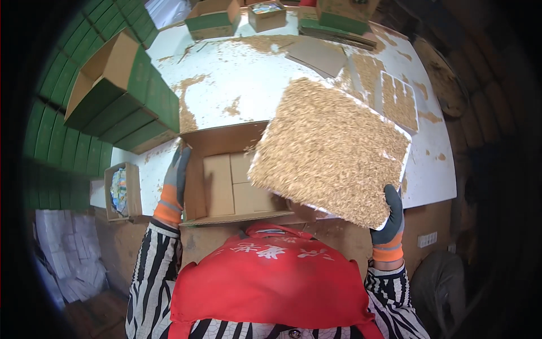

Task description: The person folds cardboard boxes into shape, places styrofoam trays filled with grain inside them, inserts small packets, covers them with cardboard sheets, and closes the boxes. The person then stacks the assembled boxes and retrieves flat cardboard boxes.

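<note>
Before me is an open cardboard box (pixel 220 214) with closed cardboard packages (pixel 218 184) lying flat inside. My left hand (pixel 175 182), in a grey and orange work glove, lies along the box's left wall with fingers stretched away from me. Whether it grips the wall cannot be made out. By its near right corner, my right hand (pixel 389 216), gloved alike, grips a white tray (pixel 406 148). Loose tan husks (pixel 330 148) fill the tray, which hangs over the box's right part and hides it. Some husks are in the air at the tray's left edge.
Green cartons (pixel 123 97) stand at the left, with more stacked behind. A small box of colourful packets (pixel 120 190) sits by my left arm. On the white table (pixel 241 84) are scattered husks, cardboard sheets (pixel 319 55), a second husk tray (pixel 398 101) and boxes at the far edge.
</note>
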### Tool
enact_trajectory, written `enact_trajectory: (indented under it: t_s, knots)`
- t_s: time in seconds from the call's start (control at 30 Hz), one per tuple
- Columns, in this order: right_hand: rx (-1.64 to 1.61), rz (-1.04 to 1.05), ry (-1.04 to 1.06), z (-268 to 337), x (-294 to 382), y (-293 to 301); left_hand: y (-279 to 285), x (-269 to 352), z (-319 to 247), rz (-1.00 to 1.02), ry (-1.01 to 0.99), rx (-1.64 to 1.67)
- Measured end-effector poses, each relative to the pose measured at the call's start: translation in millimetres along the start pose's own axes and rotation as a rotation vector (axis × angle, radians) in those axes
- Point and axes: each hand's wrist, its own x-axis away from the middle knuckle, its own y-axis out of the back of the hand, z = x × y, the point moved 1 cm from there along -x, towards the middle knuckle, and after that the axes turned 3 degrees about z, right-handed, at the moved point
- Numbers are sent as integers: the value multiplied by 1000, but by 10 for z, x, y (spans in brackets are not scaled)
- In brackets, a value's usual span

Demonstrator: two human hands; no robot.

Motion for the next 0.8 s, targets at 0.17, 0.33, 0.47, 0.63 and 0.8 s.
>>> enact_trajectory:
  t_s: [0.17,0.33,0.47,0.63,0.8]
  knots:
    - [769,369,216,-138,-234,-715,-128,255,-309,194,-33,343]
    - [672,364,-2,-281,-241,-1516,-75,351,-277,-1,-37,238]
    - [707,406,-249,-445,-345,-1580,101,311,127,-73,-160,197]
    - [770,497,-291,-431,-642,-1615,1136,172,-4,-600,-460,-341]
    - [1951,867,-79,-599,-890,-1607,2751,335,677,-1122,67,-864]
